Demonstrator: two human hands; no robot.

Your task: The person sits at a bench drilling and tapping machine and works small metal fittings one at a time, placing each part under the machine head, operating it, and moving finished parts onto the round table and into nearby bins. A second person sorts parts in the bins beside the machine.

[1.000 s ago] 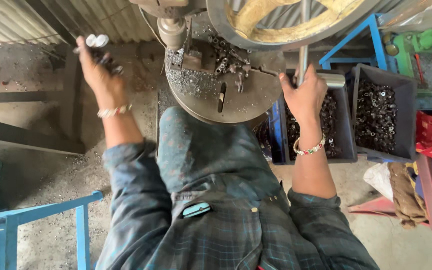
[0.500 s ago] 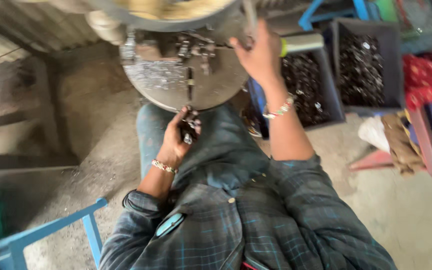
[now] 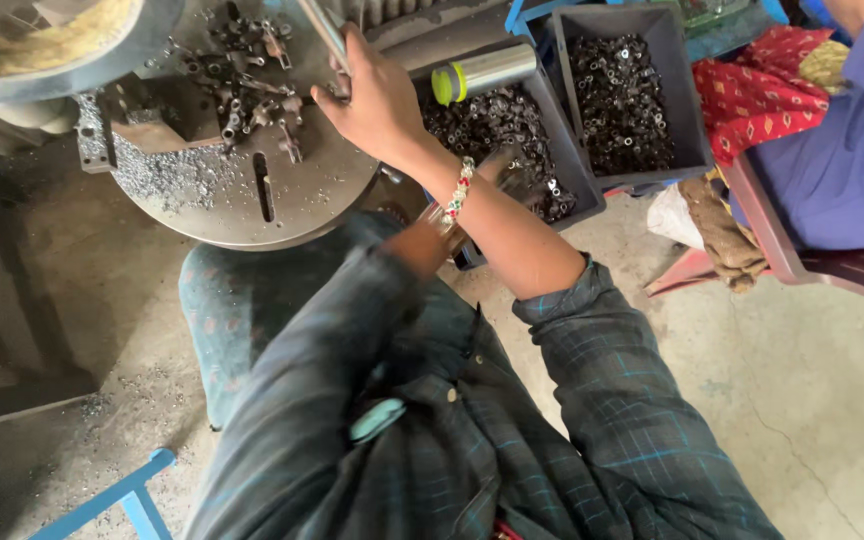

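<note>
My right hand (image 3: 372, 100) is closed around a thin metal lever rod (image 3: 324, 30) above the round steel machine table (image 3: 302, 205). A heap of small dark metal parts (image 3: 242, 60) lies on that table, with shavings (image 3: 157, 175) beside a slot. My left arm crosses under the right forearm. Blurred and partly hidden, my left hand (image 3: 500, 168) is over the near grey bin (image 3: 584, 205) of small metal rings. Its fingers cannot be made out. A metal cylinder with a yellow-green cap (image 3: 482, 72) lies at the bin's top edge.
A second grey bin (image 3: 682, 100) full of rings stands to the right. Another person in a blue shirt (image 3: 852, 150) sits on a chair at the far right, by a red patterned cloth (image 3: 762, 90) and a brown rag (image 3: 717, 235). A blue frame (image 3: 122, 495) is at bottom left.
My left hand has left my lap and gone rightward under the right forearm toward the near bin. The right hand stays on the lever. The view has shifted right.
</note>
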